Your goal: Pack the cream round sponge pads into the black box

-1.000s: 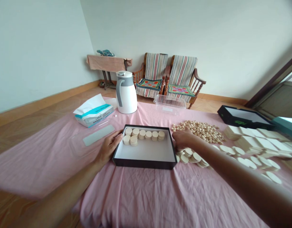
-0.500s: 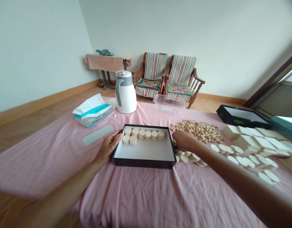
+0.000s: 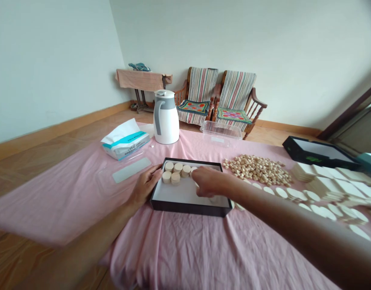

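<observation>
A black box with a white inside [image 3: 185,196] lies on the pink tablecloth [image 3: 188,249]. Round pale wooden discs [image 3: 175,172] stand in a row along the box's far wall. My left hand [image 3: 146,184] rests on the box's left edge, fingers curled around it. My right hand [image 3: 208,181] hovers inside the box, over its right half, with its fingers curled downward; it hides the right end of the row, and whether it holds anything is hidden.
A heap of small wooden beads [image 3: 258,169] lies right of the box, with flat white discs [image 3: 312,201] and white card stacks [image 3: 333,179] further right. Behind stand a white jug [image 3: 165,117], tissue pack [image 3: 126,139], clear tub [image 3: 220,133] and black tray [image 3: 318,152].
My right hand has moved left from the pile of discs beside the box to inside the box. The view has shifted slightly to the left. My left hand stays on the box's edge.
</observation>
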`<action>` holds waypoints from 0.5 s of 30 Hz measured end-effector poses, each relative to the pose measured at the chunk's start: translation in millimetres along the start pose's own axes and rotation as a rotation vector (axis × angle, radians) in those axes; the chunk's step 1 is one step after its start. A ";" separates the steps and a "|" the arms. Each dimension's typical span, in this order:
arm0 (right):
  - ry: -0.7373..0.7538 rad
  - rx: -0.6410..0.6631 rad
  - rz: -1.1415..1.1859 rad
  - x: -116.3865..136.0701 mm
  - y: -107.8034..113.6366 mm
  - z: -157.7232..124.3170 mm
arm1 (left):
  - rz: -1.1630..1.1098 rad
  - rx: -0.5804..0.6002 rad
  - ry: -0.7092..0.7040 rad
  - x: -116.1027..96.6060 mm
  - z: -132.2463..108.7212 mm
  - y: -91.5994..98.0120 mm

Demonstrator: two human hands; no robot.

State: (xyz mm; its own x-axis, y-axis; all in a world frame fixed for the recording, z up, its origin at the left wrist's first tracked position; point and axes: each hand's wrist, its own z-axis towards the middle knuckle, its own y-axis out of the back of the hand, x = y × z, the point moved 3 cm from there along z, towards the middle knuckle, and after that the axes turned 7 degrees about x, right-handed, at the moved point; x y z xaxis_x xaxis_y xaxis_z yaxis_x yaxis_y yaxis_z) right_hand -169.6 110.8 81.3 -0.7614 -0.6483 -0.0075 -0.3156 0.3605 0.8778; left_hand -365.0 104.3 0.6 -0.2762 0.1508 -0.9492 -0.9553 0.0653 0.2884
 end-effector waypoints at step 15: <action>-0.079 -0.184 0.046 13.1 -20.2 10.8 | 0.011 -0.003 0.011 -0.8 -2.5 0.8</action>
State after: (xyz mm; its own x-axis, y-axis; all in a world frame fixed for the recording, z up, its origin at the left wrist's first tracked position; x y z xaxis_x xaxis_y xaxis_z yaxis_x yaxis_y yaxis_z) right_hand -179.3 102.3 58.3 -0.8170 -0.5766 0.0032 -0.1764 0.2551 0.9507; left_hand -365.8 101.7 1.3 -0.2882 0.1410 -0.9471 -0.9523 0.0611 0.2989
